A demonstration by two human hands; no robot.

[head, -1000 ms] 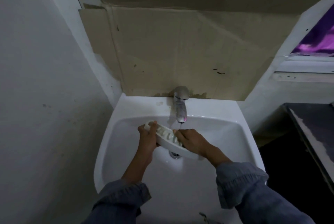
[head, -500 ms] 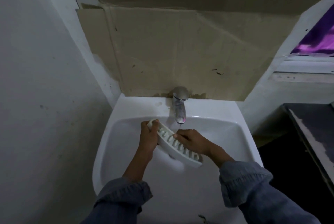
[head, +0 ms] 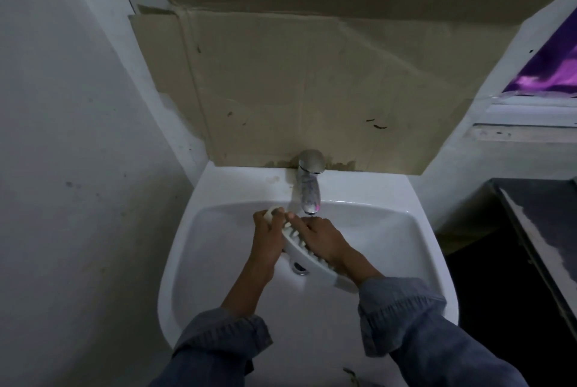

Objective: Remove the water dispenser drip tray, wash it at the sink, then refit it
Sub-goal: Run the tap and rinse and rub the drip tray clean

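Two hands in a white sink (head: 218, 190), left hand (head: 268, 240) with grip curled round the slotted drip tray (head: 315, 268), right hand (head: 324, 240) laid straight-fingered along its top, tray tilted under the tap (head: 309, 190).

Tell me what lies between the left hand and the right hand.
The white slotted drip tray, slanted over the sink. The left hand grips its far end; the right hand rests on its slots. The head view shows this.
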